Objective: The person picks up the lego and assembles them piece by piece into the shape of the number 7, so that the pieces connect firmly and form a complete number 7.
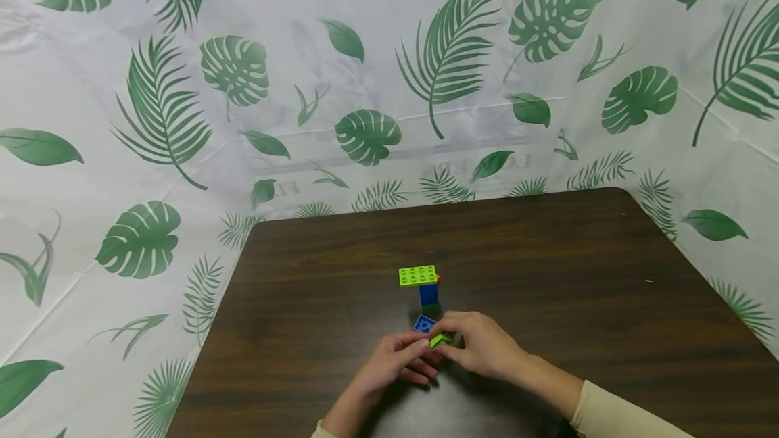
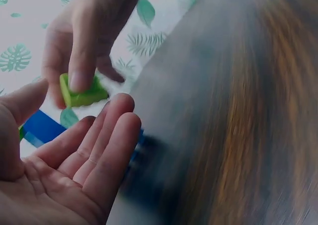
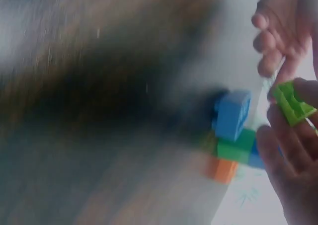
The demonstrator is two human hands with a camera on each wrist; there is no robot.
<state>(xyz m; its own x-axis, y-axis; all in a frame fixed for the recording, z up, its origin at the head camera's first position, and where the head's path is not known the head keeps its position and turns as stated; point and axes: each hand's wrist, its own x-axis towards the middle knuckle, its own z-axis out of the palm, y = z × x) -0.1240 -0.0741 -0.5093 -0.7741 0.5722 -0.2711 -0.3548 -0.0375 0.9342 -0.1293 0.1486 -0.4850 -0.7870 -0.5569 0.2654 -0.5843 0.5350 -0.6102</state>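
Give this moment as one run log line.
right grip: pinches lime-green toy brick; left grip: beside it, fingers extended; blue toy brick: on table, underside showing

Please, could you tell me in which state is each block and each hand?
Small light green block: pinched, off the table
Right hand: pinching that block
Left hand: fingers open, holding nothing
Small blue block: hollow side up
Tower: upright, light green top block studs up
Orange block: beside the tower; attachment unclear
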